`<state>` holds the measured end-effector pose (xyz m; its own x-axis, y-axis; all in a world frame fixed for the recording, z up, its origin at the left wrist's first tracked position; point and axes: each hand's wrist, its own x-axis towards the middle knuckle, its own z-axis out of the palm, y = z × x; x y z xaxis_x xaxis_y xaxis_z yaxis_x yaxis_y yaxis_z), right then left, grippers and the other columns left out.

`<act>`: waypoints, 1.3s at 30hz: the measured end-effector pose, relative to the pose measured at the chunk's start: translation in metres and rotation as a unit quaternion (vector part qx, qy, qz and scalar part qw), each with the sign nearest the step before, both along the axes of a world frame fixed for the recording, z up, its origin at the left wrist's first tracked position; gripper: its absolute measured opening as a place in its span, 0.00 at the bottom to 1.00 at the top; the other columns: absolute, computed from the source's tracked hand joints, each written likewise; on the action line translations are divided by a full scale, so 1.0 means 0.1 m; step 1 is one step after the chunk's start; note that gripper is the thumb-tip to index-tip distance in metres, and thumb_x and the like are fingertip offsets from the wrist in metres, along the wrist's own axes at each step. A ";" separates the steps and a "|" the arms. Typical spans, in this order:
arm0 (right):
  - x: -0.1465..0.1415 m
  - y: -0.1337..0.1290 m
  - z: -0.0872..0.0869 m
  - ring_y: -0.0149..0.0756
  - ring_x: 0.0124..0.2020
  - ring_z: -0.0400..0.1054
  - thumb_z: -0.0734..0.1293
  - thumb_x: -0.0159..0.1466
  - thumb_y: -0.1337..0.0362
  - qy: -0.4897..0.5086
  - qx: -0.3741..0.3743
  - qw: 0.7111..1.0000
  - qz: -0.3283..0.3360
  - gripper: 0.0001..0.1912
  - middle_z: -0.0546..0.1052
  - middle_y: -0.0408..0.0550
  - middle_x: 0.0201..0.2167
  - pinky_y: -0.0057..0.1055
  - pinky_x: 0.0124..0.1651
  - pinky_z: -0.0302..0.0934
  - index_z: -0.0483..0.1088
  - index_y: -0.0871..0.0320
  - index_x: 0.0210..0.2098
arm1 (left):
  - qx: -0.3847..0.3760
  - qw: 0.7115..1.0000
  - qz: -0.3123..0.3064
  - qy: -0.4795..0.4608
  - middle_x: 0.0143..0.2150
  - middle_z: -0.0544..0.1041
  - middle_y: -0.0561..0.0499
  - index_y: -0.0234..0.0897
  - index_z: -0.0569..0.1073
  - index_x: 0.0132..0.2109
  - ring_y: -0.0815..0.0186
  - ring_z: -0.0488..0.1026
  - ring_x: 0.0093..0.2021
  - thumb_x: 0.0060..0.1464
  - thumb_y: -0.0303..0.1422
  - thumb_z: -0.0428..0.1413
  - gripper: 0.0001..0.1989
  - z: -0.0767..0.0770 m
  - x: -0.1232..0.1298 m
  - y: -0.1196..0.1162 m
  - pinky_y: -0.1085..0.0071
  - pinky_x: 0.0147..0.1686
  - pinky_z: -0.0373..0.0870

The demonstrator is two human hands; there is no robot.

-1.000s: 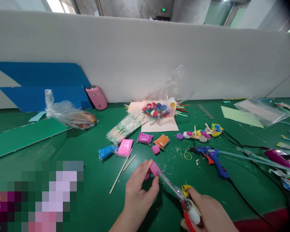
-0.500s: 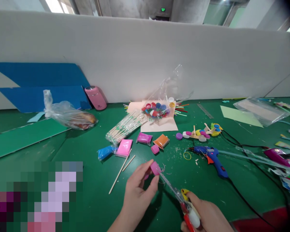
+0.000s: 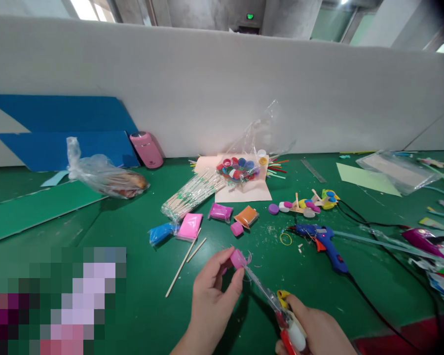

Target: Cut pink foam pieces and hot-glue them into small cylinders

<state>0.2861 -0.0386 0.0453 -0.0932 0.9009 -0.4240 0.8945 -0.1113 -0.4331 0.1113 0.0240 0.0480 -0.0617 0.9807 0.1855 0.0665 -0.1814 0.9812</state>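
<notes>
Near the front middle of the table, my left hand (image 3: 216,296) is closed on a pink bottle cap (image 3: 238,259), pinched between thumb and fingertips. Another bit of pink shows behind those fingers, mostly hidden. My right hand (image 3: 314,325) grips scissors (image 3: 261,286) with red and yellow handles. Their blade tips meet the cap's edge, where thin pink shavings curl away. A white rounded part shows at the handles; I cannot tell what it is. Beyond my left hand sits a second pink cap (image 3: 237,229), in front of an orange clay packet (image 3: 247,216).
A blue glue gun (image 3: 329,241) with its cord lies right, behind it small stick-and-cap models (image 3: 307,203). Wooden sticks (image 3: 185,266), clay packets (image 3: 190,226), bagged skewers (image 3: 192,195) and bagged caps (image 3: 240,168) lie left and behind. A pink flask (image 3: 147,149) stands by the white partition.
Almost nothing differs. My left hand and the pink cap have shifted very slightly, and the cap is tilted a little more. The scissors stay at its edge.
</notes>
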 end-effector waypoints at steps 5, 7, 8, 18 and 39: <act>0.03 0.01 0.06 0.36 0.20 0.67 0.63 0.47 0.62 -0.006 0.007 1.000 0.015 0.11 0.74 0.43 0.20 0.24 0.22 0.52 0.60 0.55 0.31 | 0.014 0.999 -0.008 0.030 0.37 0.75 0.48 0.37 0.72 0.41 0.65 0.72 0.36 0.42 0.26 0.57 0.15 0.04 -0.02 0.00 0.70 0.37 0.71; 0.03 0.02 0.06 0.38 0.21 0.67 0.62 0.46 0.62 -0.007 0.020 1.000 0.021 0.13 0.74 0.44 0.21 0.25 0.23 0.53 0.60 0.56 0.32 | 0.036 0.998 -0.011 0.053 0.37 0.75 0.48 0.38 0.72 0.41 0.65 0.72 0.37 0.42 0.26 0.57 0.15 0.05 -0.02 0.00 0.71 0.37 0.70; 0.03 0.02 0.06 0.38 0.22 0.67 0.62 0.46 0.63 -0.003 0.021 1.000 0.022 0.13 0.74 0.43 0.21 0.25 0.23 0.53 0.60 0.56 0.32 | 0.045 0.997 -0.008 0.066 0.38 0.75 0.48 0.38 0.72 0.41 0.64 0.72 0.38 0.42 0.25 0.56 0.15 0.06 -0.02 0.00 0.71 0.36 0.70; -0.03 0.03 0.02 0.37 0.21 0.67 0.62 0.46 0.62 -0.005 -0.021 1.000 0.011 0.10 0.73 0.44 0.20 0.24 0.22 0.53 0.58 0.55 0.28 | 0.105 0.984 0.025 0.145 0.40 0.74 0.47 0.38 0.71 0.42 0.62 0.71 0.41 0.43 0.24 0.55 0.15 0.03 -0.03 -0.02 0.67 0.40 0.69; -0.01 0.02 0.09 0.37 0.21 0.66 0.63 0.47 0.62 0.021 0.013 1.000 0.018 0.11 0.74 0.44 0.23 0.26 0.23 0.53 0.60 0.55 0.31 | 0.067 0.987 -0.018 0.147 0.36 0.75 0.47 0.37 0.71 0.42 0.64 0.72 0.36 0.43 0.27 0.56 0.15 0.06 -0.09 0.03 0.69 0.35 0.71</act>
